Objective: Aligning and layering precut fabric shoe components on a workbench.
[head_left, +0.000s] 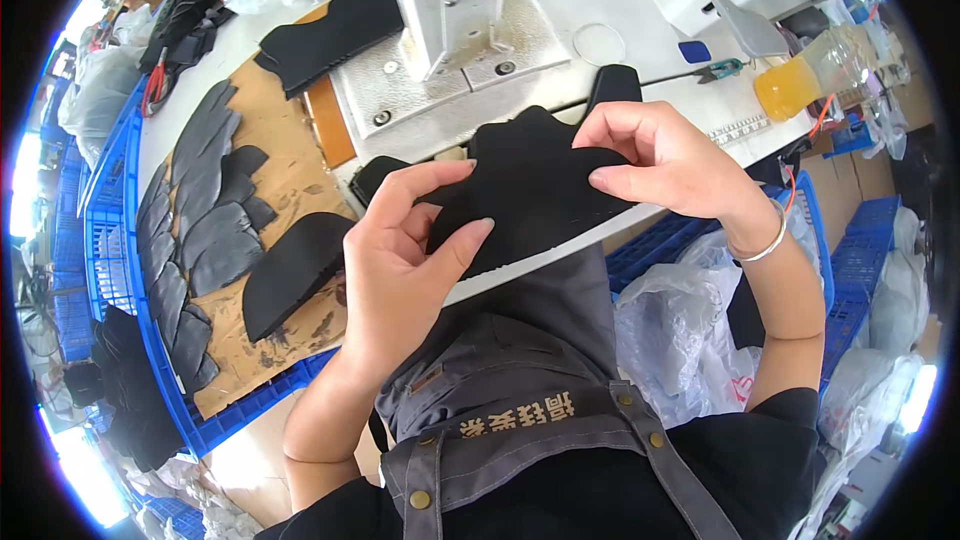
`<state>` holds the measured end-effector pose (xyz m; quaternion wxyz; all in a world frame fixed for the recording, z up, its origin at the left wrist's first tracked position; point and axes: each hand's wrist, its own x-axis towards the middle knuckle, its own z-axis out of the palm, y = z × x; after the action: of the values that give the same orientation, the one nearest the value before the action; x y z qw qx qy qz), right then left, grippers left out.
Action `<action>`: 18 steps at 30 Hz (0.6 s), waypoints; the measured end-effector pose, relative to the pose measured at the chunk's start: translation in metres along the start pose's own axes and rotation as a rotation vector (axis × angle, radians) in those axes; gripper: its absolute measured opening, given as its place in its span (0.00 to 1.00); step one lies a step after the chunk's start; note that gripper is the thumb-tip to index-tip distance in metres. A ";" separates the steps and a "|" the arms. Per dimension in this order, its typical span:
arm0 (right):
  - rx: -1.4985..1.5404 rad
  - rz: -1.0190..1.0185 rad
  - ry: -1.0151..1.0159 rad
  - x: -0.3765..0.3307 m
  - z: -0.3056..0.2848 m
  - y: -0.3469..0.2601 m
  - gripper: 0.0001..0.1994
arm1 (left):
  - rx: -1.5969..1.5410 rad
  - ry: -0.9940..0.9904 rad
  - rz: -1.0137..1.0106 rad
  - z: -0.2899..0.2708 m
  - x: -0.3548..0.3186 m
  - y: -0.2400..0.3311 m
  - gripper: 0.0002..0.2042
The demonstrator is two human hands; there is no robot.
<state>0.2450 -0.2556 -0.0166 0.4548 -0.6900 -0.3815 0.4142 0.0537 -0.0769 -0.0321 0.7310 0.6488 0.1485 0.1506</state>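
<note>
Both my hands hold a flat black panel with a wavy far edge, just in front of the sewing machine. My left hand is closed on its left side, thumb and forefinger pinching toward the middle. At the right end, my right hand pinches the panel between thumb and fingers. More black material shows behind the panel; whether it is joined to it, I cannot tell. A curved black piece lies beside my left hand on the brown board.
Overlapping dark leaf-shaped pieces cover the board's left part. Another black stack lies left of the machine. Red-handled scissors are at far left. Teal-handled snips and a bottle of yellow liquid stand right. Plastic bags hang below.
</note>
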 end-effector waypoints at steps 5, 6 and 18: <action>-0.124 0.057 0.015 -0.002 0.000 0.008 0.13 | 0.303 -0.132 -0.058 0.000 0.010 -0.005 0.16; -0.148 0.007 0.037 -0.001 0.002 0.013 0.14 | 0.310 -0.163 -0.089 0.000 0.012 -0.006 0.15; -0.224 0.083 0.074 -0.004 0.004 0.011 0.15 | 0.545 -0.175 -0.173 0.011 0.017 -0.002 0.20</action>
<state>0.2416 -0.2608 -0.0269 0.3710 -0.7665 -0.3793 0.3619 0.0738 -0.0801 -0.0329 0.5499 0.8166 0.1746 -0.0141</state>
